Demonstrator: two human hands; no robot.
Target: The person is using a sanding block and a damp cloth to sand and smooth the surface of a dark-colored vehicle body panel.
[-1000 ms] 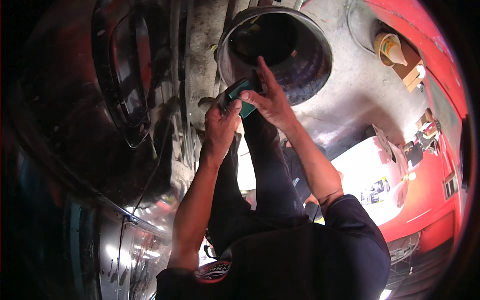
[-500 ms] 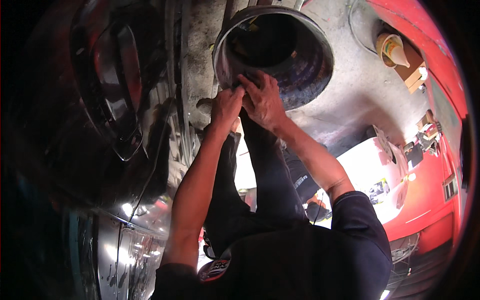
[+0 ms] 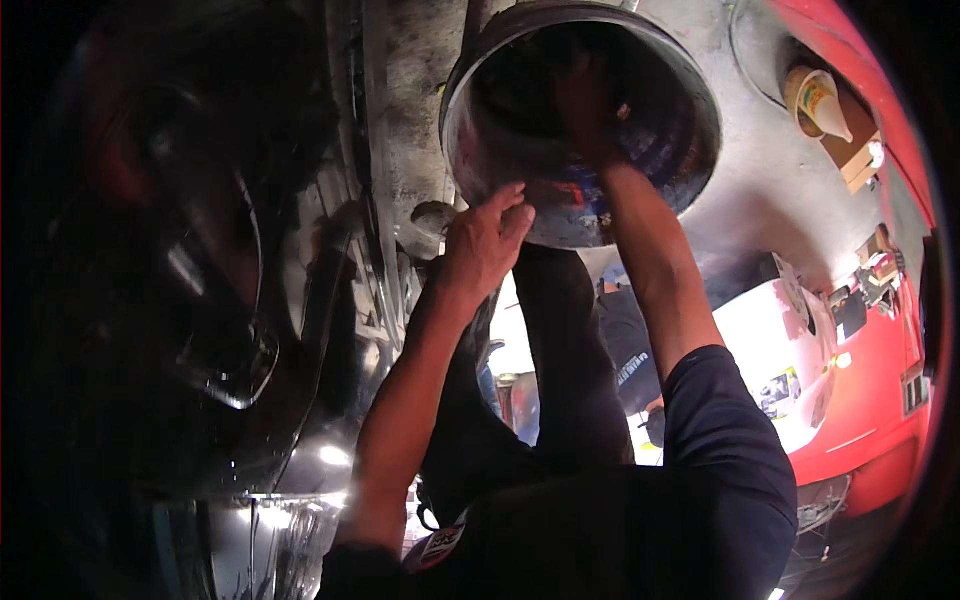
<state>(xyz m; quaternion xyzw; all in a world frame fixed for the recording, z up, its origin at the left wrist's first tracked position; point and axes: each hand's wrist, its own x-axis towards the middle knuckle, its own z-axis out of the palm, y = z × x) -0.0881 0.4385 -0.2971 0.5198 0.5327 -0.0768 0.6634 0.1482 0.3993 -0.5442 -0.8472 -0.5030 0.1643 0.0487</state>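
Observation:
A large dark drum point(image 3: 460, 165) with a round open mouth stands in front of me, its inner wall stained and scuffed. At its near left rim is my left hand point(image 3: 482, 245), fingers and thumb apart, with nothing visible in it. My right hand point(image 3: 583, 95) reaches deep into the drum. Shadow and blur hide its fingers and anything they may hold. A small red patch point(image 3: 572, 192) shows on the near inner wall, between my two hands. What lies at the bottom of the drum is too dark to make out.
Glossy black vehicle bodywork point(image 3: 250, 440) fills the left side. At right stand a cardboard box point(image 3: 856, 150) and a pale yellow container point(image 3: 806, 100) against a red vehicle point(image 3: 850, 400). A person in a dark shirt point(image 3: 630, 350) is behind my legs.
My hands, together at the drum's near rim before, have parted. The right went down inside the drum; the left stays by the rim with its fingers loosened. The view has shifted slightly.

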